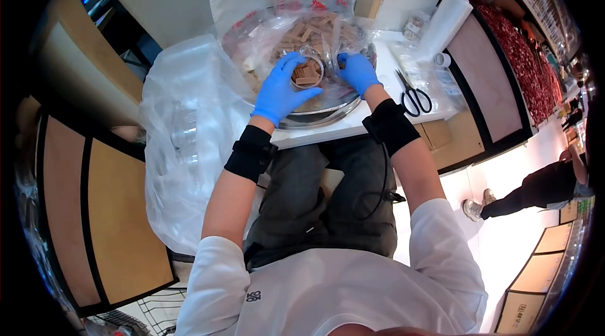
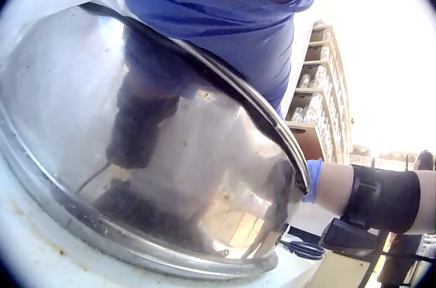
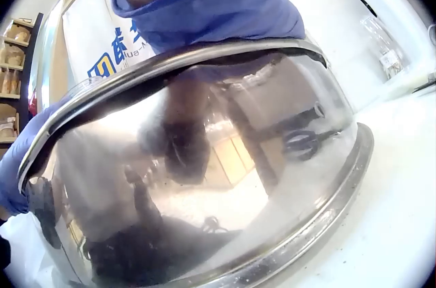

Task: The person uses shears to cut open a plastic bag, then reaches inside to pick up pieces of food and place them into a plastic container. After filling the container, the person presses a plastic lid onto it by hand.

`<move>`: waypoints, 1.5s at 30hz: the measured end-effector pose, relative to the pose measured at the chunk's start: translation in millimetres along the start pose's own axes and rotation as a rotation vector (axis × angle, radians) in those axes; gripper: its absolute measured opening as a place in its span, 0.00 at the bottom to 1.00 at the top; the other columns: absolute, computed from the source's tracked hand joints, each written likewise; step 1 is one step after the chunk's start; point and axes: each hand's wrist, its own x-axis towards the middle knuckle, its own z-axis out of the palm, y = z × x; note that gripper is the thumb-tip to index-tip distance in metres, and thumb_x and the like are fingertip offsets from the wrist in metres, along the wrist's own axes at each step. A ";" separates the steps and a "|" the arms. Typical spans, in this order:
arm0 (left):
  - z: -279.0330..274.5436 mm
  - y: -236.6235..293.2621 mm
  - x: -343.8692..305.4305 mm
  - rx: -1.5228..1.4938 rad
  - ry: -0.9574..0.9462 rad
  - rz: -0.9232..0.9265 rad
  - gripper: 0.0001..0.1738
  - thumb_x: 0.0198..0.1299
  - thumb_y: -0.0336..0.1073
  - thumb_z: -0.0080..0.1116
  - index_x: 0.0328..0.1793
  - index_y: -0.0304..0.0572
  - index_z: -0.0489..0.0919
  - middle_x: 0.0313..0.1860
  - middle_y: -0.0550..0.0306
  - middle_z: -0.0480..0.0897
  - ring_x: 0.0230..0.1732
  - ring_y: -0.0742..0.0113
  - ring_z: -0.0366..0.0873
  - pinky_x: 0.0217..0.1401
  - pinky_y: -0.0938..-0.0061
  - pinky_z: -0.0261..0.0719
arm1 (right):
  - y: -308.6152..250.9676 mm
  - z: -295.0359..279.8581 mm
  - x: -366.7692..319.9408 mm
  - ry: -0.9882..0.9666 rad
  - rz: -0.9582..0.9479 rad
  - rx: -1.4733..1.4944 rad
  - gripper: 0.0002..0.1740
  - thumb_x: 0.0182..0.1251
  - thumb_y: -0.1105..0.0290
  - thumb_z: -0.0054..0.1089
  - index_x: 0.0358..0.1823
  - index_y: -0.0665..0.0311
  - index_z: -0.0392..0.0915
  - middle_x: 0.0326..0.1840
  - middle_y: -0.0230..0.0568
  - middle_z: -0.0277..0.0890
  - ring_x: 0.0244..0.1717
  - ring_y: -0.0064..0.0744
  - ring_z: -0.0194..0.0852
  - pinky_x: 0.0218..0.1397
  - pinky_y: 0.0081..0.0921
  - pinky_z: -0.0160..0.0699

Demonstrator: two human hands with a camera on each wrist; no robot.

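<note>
Two blue-gloved hands were over a large steel bowl (image 1: 321, 118) at upper centre of the head view. The bowl stood on the white tabletop (image 1: 321, 132).

The fingers of the left hand (image 1: 280, 91) were wrapped round a small round clear jar (image 1: 307, 74) packed with brown rectangular pieces, held above the bowl. The right hand (image 1: 358, 72) sat just right of the jar with its fingers bent down onto the clear plastic liner (image 1: 268, 40). Whether it was grasping or only resting could not be told.

More brown pieces (image 1: 312, 32) lay in the liner above the jar in the frame. A pair of scissors (image 1: 416, 98) lay on the tabletop right of the bowl. Both wrist views showed the bowl's mirrored outer wall under a glove cuff.
</note>
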 end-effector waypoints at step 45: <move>15.7 -28.6 -4.1 -0.129 0.072 0.009 0.33 0.41 0.33 0.77 0.56 0.39 0.76 0.66 0.44 0.72 0.67 0.46 0.69 0.69 0.60 0.68 | -13.3 -4.5 -22.1 0.206 0.000 0.207 0.11 0.62 0.69 0.53 0.42 0.65 0.79 0.43 0.56 0.78 0.44 0.56 0.77 0.51 0.45 0.75</move>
